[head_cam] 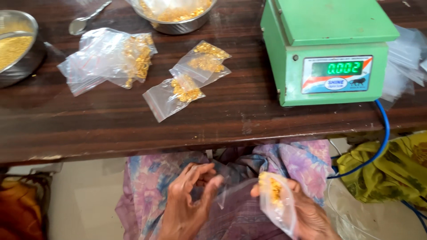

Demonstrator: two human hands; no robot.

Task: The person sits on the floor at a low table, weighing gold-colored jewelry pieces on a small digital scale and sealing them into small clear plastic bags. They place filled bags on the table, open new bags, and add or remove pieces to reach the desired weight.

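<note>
While blurred, both hands (pixel 249 204) grip a pouch (pixel 275 200).

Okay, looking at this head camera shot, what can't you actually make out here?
- Left hand: whether it pinches the clear bag; fingers curl over the contact, motion blur.
- Right hand: its grip is hidden behind the bag; wrist cut off by the bottom edge.
- Top bowl: cut off by the top edge.
- Gold pieces in the bag: too small and blurred to identify.
</note>
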